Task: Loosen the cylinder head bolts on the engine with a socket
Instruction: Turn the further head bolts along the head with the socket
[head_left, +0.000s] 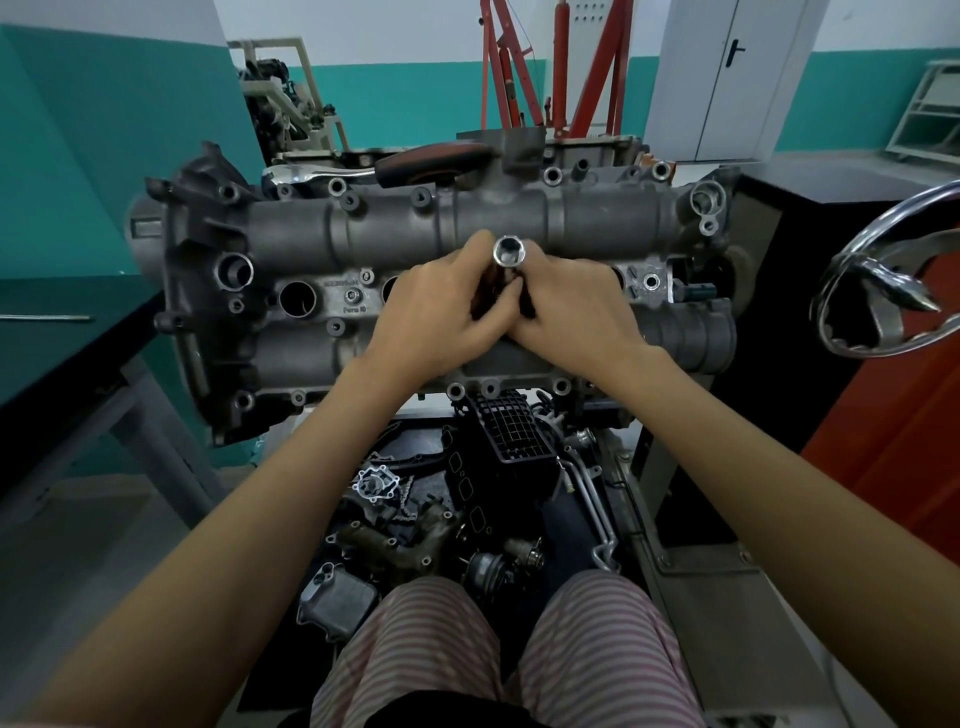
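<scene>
The grey engine cylinder head (363, 228) lies across the view on a stand, with several bolts and round holes in its top. Over its middle both hands meet round a chrome socket (509, 251) whose open hex end points up at me. My left hand (441, 317) grips the dark shaft below the socket. My right hand (571, 312) holds it from the other side, fingers curled in. The lower part of the tool is hidden between my fingers.
A ratchet wrench (332, 174) with a red-black handle (431, 158) lies on the far edge of the engine. A chrome handwheel (883, 270) stands at the right. Loose engine parts (493, 467) fill a tray below. A dark bench (62, 332) is at left, a red hoist (561, 67) behind.
</scene>
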